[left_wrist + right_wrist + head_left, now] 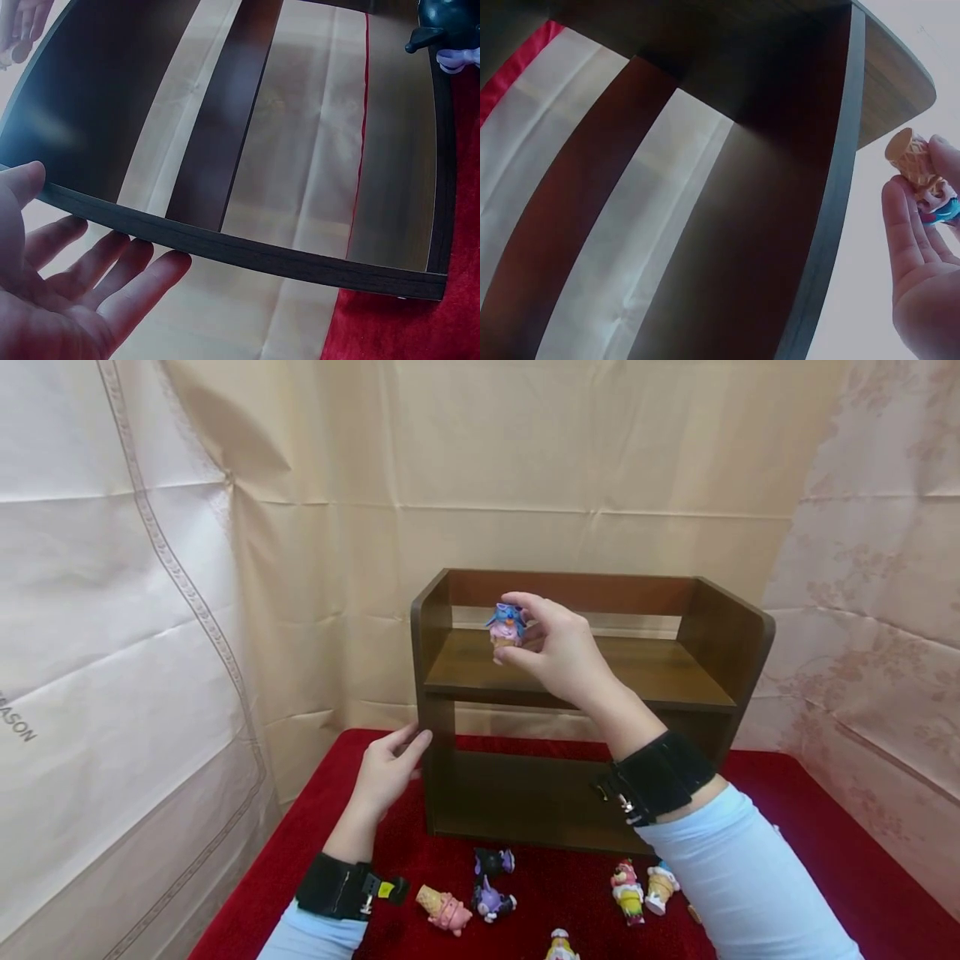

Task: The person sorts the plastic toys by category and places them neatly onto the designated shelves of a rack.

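Note:
A small figurine (pixel 506 628) with a blue character atop pink ice cream in a cone is pinched between thumb and fingers of my right hand (pixel 558 647), raised before the upper level of the brown wooden shelf (pixel 577 703). In the right wrist view, the figurine's waffle cone (pixel 910 154) shows between the fingers. My left hand (pixel 388 770) is at the shelf's left side panel (pixel 441 760), its fingers loosely extended. In the left wrist view, the thumb (pixel 28 180) overlaps the panel's edge and the other fingers lie outside it; firm contact cannot be told.
On the red cloth (pixel 300 852) in front lie a pink cone figurine (pixel 444 910), a purple-and-black one (pixel 492 897), a dark one (pixel 491 861), a red-and-yellow one (pixel 627 892), a cone one (pixel 661 888) and a yellow-and-white one (pixel 560 946). Curtains (pixel 570 460) hang behind.

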Demonstrator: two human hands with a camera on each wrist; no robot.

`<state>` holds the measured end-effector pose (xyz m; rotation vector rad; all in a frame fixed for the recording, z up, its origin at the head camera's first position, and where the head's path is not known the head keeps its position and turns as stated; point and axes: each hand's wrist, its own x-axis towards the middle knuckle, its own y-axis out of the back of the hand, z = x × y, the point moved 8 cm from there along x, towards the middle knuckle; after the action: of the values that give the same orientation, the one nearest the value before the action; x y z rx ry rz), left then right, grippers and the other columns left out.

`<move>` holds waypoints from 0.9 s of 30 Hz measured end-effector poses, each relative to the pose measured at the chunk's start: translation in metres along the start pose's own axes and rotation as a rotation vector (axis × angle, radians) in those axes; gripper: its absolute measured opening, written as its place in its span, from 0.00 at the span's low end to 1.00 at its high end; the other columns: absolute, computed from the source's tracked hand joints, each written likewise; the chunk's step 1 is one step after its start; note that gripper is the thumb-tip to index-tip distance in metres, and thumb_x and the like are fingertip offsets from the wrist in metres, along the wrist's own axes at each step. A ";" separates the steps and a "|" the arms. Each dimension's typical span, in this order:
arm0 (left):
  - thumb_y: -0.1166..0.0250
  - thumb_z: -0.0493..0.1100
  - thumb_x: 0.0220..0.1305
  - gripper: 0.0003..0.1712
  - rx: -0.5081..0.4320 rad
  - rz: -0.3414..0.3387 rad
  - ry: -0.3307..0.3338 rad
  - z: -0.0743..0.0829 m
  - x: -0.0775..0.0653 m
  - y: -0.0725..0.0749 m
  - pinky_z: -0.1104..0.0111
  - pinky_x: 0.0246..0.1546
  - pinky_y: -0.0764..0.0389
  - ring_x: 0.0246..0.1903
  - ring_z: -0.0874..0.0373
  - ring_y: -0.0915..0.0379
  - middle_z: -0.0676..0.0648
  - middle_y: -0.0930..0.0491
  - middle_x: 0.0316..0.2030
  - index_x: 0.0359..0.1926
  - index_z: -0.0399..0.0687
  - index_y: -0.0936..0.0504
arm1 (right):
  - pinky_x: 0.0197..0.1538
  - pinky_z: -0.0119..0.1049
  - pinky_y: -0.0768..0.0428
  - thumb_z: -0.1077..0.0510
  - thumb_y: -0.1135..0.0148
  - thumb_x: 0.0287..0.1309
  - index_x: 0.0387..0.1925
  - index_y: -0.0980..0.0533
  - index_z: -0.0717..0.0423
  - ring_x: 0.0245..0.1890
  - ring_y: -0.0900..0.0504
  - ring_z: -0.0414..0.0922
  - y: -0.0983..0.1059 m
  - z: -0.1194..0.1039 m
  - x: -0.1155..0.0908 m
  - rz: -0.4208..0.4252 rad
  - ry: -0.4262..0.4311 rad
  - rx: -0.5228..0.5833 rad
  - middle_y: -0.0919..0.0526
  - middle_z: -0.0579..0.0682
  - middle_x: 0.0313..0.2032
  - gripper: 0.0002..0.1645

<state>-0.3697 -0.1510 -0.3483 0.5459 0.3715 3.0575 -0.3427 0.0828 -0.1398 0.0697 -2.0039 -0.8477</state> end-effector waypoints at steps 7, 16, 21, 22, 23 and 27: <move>0.38 0.60 0.63 0.34 0.004 0.001 -0.002 0.000 0.000 0.001 0.50 0.40 0.19 0.48 0.54 0.24 0.43 0.26 0.58 0.64 0.47 0.28 | 0.38 0.30 0.18 0.55 0.26 0.48 0.62 0.31 0.46 0.33 0.22 0.35 -0.013 0.006 0.008 -0.035 -0.051 -0.015 0.24 0.47 0.45 0.39; 0.38 0.60 0.64 0.34 0.017 -0.001 -0.009 0.001 0.000 0.000 0.52 0.39 0.18 0.47 0.53 0.24 0.43 0.26 0.57 0.65 0.48 0.28 | 0.38 0.31 0.18 0.57 0.25 0.47 0.61 0.31 0.45 0.35 0.23 0.36 -0.031 0.009 0.011 -0.075 -0.074 -0.064 0.24 0.47 0.44 0.39; 0.39 0.61 0.64 0.34 0.030 0.001 -0.019 0.001 -0.001 0.000 0.54 0.39 0.17 0.46 0.51 0.23 0.43 0.26 0.57 0.65 0.48 0.29 | 0.41 0.32 0.18 0.56 0.25 0.47 0.61 0.31 0.46 0.36 0.24 0.37 -0.040 0.007 0.012 -0.079 -0.070 -0.101 0.24 0.47 0.44 0.39; 0.39 0.61 0.64 0.34 0.031 -0.001 -0.021 0.001 -0.001 0.000 0.54 0.39 0.17 0.46 0.51 0.23 0.43 0.26 0.57 0.65 0.48 0.29 | 0.42 0.32 0.18 0.55 0.25 0.47 0.61 0.31 0.47 0.36 0.24 0.37 -0.042 0.007 0.013 -0.080 -0.067 -0.107 0.23 0.47 0.44 0.39; 0.39 0.61 0.64 0.35 0.030 -0.005 -0.022 0.001 0.000 0.000 0.53 0.39 0.18 0.46 0.51 0.23 0.42 0.26 0.58 0.65 0.47 0.29 | 0.42 0.33 0.19 0.55 0.25 0.47 0.61 0.31 0.47 0.36 0.25 0.37 -0.043 0.007 0.013 -0.080 -0.066 -0.110 0.23 0.47 0.44 0.39; 0.39 0.60 0.65 0.34 0.027 -0.010 -0.024 0.001 0.000 0.000 0.51 0.40 0.18 0.47 0.51 0.24 0.42 0.26 0.58 0.65 0.47 0.30 | 0.43 0.34 0.19 0.54 0.25 0.47 0.62 0.31 0.49 0.36 0.26 0.38 -0.049 0.006 0.013 -0.080 -0.064 -0.126 0.23 0.48 0.45 0.39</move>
<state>-0.3691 -0.1508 -0.3473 0.5788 0.4148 3.0377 -0.3683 0.0443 -0.1615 0.0519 -2.0134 -1.0370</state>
